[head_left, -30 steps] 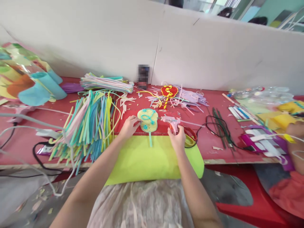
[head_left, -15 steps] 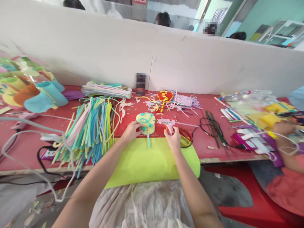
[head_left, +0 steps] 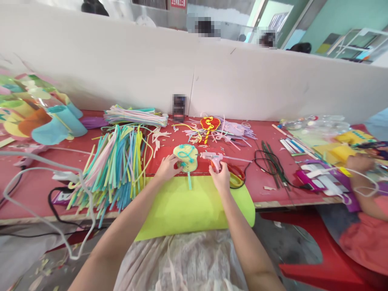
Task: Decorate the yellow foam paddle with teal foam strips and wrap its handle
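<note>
Since a second ago, the left hand has slid lower along the yellow piece, its fingers clamped on the left rim over the red tabletop. Right-hand fingers wrap the glue gun, nozzle just beside the piece. It looks light, soft and bendable; a gentle rim hold, clear of the turquoise trim, seems best.
</note>
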A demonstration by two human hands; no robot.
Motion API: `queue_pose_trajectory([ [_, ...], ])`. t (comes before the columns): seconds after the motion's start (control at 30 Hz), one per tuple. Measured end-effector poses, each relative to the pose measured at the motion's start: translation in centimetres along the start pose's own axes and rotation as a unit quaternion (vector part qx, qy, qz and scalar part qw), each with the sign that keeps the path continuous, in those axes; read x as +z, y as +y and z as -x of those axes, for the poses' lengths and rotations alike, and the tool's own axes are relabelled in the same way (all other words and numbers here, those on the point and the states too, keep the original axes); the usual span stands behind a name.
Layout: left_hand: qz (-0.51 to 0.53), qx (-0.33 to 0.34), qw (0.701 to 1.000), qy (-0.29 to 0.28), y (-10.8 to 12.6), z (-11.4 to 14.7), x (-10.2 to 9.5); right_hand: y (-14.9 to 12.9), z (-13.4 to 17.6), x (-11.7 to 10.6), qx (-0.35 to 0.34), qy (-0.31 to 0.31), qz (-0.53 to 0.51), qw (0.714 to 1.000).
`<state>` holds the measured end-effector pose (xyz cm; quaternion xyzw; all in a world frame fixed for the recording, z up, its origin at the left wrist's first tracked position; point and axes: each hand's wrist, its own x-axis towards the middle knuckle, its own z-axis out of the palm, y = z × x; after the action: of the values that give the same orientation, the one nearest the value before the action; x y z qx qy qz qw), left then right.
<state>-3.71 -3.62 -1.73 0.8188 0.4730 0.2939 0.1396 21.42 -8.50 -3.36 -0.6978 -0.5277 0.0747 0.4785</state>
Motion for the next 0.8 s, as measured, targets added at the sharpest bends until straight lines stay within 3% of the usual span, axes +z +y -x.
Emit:
queue_pose_trajectory([
  [0.2,0.003,0.007,1.000,-0.005,-0.3,0.1,-0.2,0.1,0.0,0.0,0.003,-0.005,0.000,1.000],
  [0.43,-0.008,-0.040,0.999,0.026,0.5,0.0,-0.5,-0.1,0.0,-0.2,0.003,-0.005,0.003,1.000],
  [0.63,-0.030,-0.028,0.999,0.011,1.3,0.1,-0.4,-0.2,0.1,-0.2,0.002,-0.001,0.002,1.000],
  [0.8,-0.007,-0.024,1.000,0.017,0.8,0.2,-0.3,-0.2,0.1,-0.2,0.007,-0.003,0.004,1.000],
])
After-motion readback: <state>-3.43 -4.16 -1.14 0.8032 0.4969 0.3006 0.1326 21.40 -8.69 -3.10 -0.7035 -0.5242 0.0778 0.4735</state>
